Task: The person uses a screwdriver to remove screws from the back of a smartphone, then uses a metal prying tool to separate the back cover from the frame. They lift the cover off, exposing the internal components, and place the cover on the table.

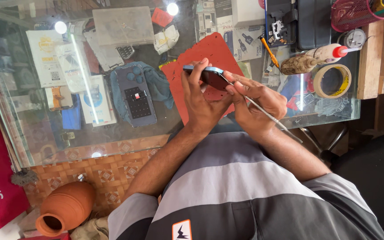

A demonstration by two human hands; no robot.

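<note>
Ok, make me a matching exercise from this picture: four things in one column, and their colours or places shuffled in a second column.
Things:
1. phone
2. work mat
3. tape roll
4. clay pot

Descriptions:
A. on the tiled floor, lower left
B. red, on the glass table under the hands
C. yellowish ring at the table's right end
D. held in the left hand, with the right hand working a thin metal tool at its edge

Pairs: 1-D, 2-B, 3-C, 4-A

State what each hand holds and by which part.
Left hand grips a blue phone around its edges, fingers over the top side. Right hand pinches a thin metal tool near its front end, the tip at the phone.
</note>
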